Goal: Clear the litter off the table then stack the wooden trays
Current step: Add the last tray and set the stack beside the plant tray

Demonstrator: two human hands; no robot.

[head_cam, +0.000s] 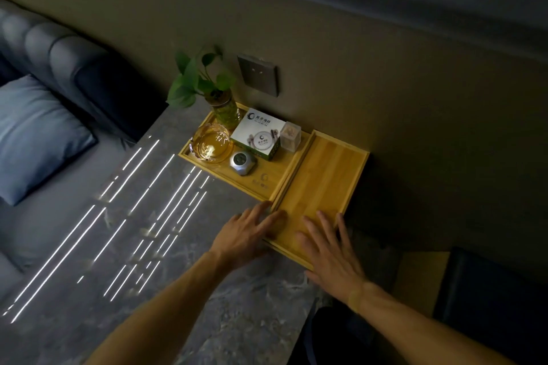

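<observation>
Two wooden trays lie side by side at the table's far right corner. The right tray holds nothing. The left tray carries a glass ashtray, a small grey round device, a white and green box, a clear toothpick holder and a plant in a glass jar. My left hand lies flat with straight fingers at the near left corner of the right tray. My right hand lies flat over that tray's near edge, fingers spread.
The grey marble table shows bright streaks of reflected light. A dark sofa with a blue cushion stands to the left. A wall switch plate is behind the trays. The table's right edge drops off beside a dark seat.
</observation>
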